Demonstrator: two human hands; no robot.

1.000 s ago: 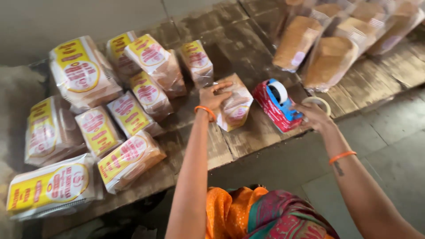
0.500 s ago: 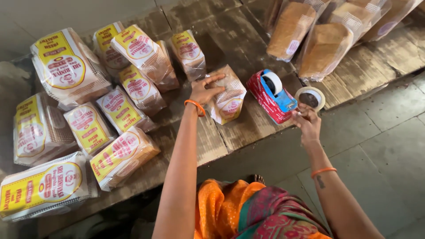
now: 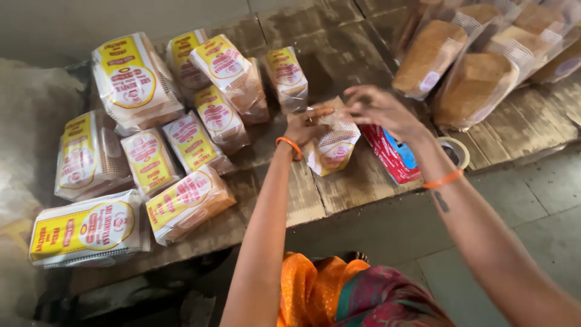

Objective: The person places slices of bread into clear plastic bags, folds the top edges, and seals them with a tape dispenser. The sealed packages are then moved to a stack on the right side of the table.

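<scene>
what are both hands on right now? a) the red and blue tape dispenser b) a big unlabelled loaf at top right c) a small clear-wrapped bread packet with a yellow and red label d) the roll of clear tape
c: the left hand and right hand meet at the top of the small clear-wrapped bread packet with a yellow and red label, while the red and blue tape dispenser lies untouched under the right forearm.

Both hands meet over a small bread packet (image 3: 331, 145) standing on the worn wooden bench (image 3: 357, 181). The left hand (image 3: 307, 126) grips the packet's top from the left; the right hand (image 3: 378, 108) closes its fingers (image 3: 357, 97) on the gathered bag mouth from above. Just right of the fingers, under the right wrist, lies a red-and-blue tape dispenser (image 3: 396, 158), with a tape roll (image 3: 455, 151) beside it. Left of the fingers lie yellow-labelled bread packets (image 3: 181, 145); beyond them to the right, clear-bagged brown loaves (image 3: 472, 88).
</scene>
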